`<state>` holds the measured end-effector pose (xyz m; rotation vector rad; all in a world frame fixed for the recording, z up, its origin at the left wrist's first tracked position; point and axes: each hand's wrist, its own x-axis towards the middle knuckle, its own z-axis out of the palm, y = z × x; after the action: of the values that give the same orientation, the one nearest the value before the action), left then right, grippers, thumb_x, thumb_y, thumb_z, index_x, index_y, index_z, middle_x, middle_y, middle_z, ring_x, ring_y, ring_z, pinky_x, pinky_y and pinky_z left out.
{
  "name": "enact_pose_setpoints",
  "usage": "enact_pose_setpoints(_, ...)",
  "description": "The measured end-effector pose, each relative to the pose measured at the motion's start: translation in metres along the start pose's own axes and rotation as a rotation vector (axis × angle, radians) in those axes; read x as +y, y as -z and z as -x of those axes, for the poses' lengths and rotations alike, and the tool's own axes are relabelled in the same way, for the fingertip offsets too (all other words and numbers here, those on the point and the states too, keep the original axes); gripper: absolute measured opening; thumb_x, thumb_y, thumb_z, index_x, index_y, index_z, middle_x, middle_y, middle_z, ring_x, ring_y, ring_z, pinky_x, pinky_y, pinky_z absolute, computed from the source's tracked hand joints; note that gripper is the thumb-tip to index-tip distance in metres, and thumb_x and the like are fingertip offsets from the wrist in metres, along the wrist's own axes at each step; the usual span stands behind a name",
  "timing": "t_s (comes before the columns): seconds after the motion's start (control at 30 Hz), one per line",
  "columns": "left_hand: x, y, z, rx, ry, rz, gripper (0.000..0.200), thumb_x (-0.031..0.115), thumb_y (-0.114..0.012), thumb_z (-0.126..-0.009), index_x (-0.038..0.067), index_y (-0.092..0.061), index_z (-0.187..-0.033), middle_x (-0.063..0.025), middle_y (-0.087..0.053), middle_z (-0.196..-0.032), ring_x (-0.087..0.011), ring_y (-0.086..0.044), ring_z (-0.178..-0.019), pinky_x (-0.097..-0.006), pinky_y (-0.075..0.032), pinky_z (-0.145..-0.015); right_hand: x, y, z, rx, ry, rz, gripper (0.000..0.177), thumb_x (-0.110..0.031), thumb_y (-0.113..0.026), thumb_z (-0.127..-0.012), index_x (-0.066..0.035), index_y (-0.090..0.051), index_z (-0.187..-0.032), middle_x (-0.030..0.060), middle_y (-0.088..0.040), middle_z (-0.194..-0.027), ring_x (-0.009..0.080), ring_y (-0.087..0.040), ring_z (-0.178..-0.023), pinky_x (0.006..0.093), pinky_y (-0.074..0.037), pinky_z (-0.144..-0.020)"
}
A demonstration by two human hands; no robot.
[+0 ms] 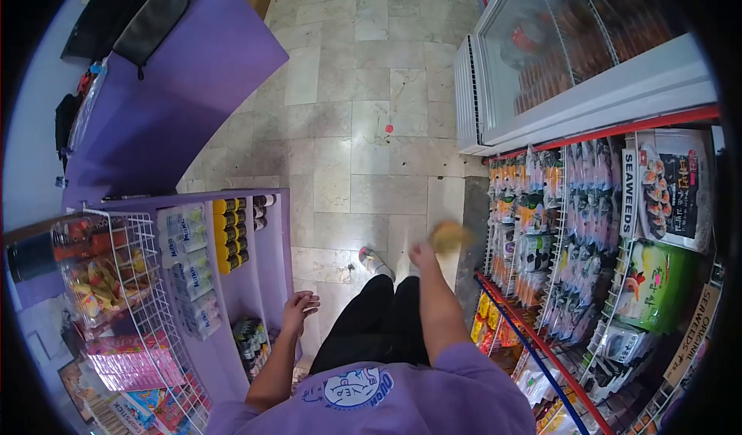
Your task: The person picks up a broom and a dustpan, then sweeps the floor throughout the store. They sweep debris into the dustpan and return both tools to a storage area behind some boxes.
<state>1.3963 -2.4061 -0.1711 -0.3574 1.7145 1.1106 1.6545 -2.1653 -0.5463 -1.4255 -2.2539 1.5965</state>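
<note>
My right hand (422, 255) is closed round one end of a yellowish-brown object (450, 237), which is blurred by motion and too unclear to name. It hangs over the tiled floor, close to the packet rack on the right. My left hand (300, 310) holds nothing, its fingers apart, beside the purple shelf unit (284, 226). Below my hands are my black trousers (371, 319) and one light shoe (374, 263) on the floor.
On the right, wire racks hold seaweed packets (533, 219), under a glass-door fridge (572, 56). A wire basket of snacks (108, 280) and yellow cans (226, 238) are at left. A purple counter (201, 64) curves at upper left; a red scrap (389, 128) lies on the tiles.
</note>
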Motion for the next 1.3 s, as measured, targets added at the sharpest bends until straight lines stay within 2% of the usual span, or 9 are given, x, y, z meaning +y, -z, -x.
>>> enact_pose_setpoints(0.1, 0.001, 0.007, 0.003, 0.068, -0.003, 0.04, 0.016, 0.013, -0.047, -0.085, 0.003, -0.052, -0.097, -0.0091, -0.06, -0.088, -0.0181, -0.058, -0.078, -0.0309, -0.046, -0.069, -0.163, 0.014, -0.113, 0.037, -0.888, -1.264, 0.019, -0.002, -0.048, -0.07, -0.008, -0.036, -0.056, 0.0044, -0.033, -0.045, 0.0174, -0.031, -0.032, 0.0316, -0.021, -0.028)
enact_pose_setpoints(0.23, 0.009, -0.006, 0.008, 0.131, -0.004, 0.105, 0.016, 0.012, -0.047, -0.085, 0.003, -0.052, -0.097, -0.0097, -0.06, -0.088, -0.0182, -0.058, -0.077, -0.0311, -0.046, -0.069, -0.224, 0.025, -0.224, -0.09, -0.792, -1.401, 0.02, 0.001, -0.046, -0.07, -0.007, -0.037, -0.055, 0.0031, -0.033, -0.045, 0.0134, -0.028, -0.03, 0.0262, -0.019, -0.028)
enact_pose_setpoints(0.43, 0.031, -0.056, -0.006, 0.263, -0.027, 0.292, 0.018, 0.011, -0.046, -0.086, 0.001, -0.051, -0.1, -0.012, -0.06, -0.089, -0.02, -0.058, -0.078, -0.0316, -0.048, -0.069, -0.271, 0.116, -0.196, -0.232, -0.675, -1.128, 0.018, 0.0, -0.046, -0.073, -0.007, -0.04, -0.058, 0.0029, -0.035, -0.045, 0.0128, -0.032, -0.03, 0.0265, -0.021, -0.026)
enact_pose_setpoints(0.5, 0.046, -0.085, -0.01, 0.261, -0.008, 0.335, 0.018, 0.01, -0.045, -0.086, 0.001, -0.051, -0.1, -0.0122, -0.06, -0.089, -0.0201, -0.059, -0.078, -0.0314, -0.048, -0.069, -0.308, 0.174, -0.138, -0.275, -0.671, -0.937, 0.025, -0.021, -0.052, -0.082, -0.008, -0.043, -0.062, 0.0025, -0.036, -0.042, 0.0146, -0.031, -0.027, 0.028, -0.022, -0.025)
enact_pose_setpoints(0.63, 0.083, -0.151, -0.023, 0.187, -0.041, 0.376, 0.018, 0.011, -0.046, -0.085, 0.001, -0.051, -0.099, -0.0119, -0.06, -0.09, -0.0197, -0.059, -0.08, -0.0316, -0.048, -0.07, -0.354, 0.288, -0.083, -0.78, -0.745, -0.344, 0.019, -0.021, -0.051, -0.083, -0.004, -0.045, -0.077, 0.0059, -0.047, -0.055, 0.0159, -0.044, -0.036, 0.0293, -0.04, -0.034)
enact_pose_setpoints(0.83, 0.115, -0.206, -0.038, 0.166, -0.057, 0.424, 0.019, 0.011, -0.046, -0.086, 0.001, -0.05, -0.1, -0.0125, -0.059, -0.091, -0.0203, -0.058, -0.082, -0.0326, -0.048, -0.073, -0.295, 0.241, -0.11, -1.021, -1.146, -0.759, 0.014, -0.01, -0.054, -0.078, 0.0, -0.044, -0.083, 0.0078, -0.049, -0.06, 0.0145, -0.044, -0.038, 0.0268, -0.038, -0.034)
enact_pose_setpoints(1.07, 0.133, -0.208, -0.024, 0.318, -0.056, 0.481, 0.018, 0.01, -0.045, -0.086, 0.001, -0.05, -0.1, -0.0122, -0.059, -0.092, -0.0206, -0.058, -0.082, -0.033, -0.048, -0.073, -0.075, 0.095, -0.271, -0.843, -0.568, -0.503, 0.013, -0.006, -0.051, -0.064, -0.01, -0.045, -0.053, 0.0048, -0.036, -0.044, 0.0131, -0.035, -0.035, 0.0307, -0.028, -0.032)
enact_pose_setpoints(1.17, 0.125, -0.204, -0.019, 0.377, -0.053, 0.5, 0.018, 0.01, -0.045, -0.086, 0.001, -0.05, -0.1, -0.0126, -0.059, -0.091, -0.021, -0.058, -0.082, -0.0333, -0.048, -0.072, -0.031, 0.125, -0.445, -0.93, -1.21, -0.843, 0.019, -0.003, -0.044, -0.07, -0.011, -0.039, -0.054, -0.0013, -0.034, -0.05, 0.008, -0.024, -0.036, 0.021, -0.021, -0.034)
enact_pose_setpoints(1.3, 0.122, -0.213, -0.022, 0.405, 0.017, 0.558, 0.019, 0.01, -0.044, -0.086, 0.0, -0.05, -0.1, -0.0135, -0.059, -0.092, -0.0198, -0.059, -0.081, -0.031, -0.048, -0.071, -0.245, 0.232, -0.495, -0.402, -0.741, -0.334, 0.014, -0.002, -0.043, -0.072, -0.007, -0.041, -0.059, 0.0013, -0.035, -0.049, 0.0092, -0.028, -0.035, 0.0225, -0.022, -0.032)
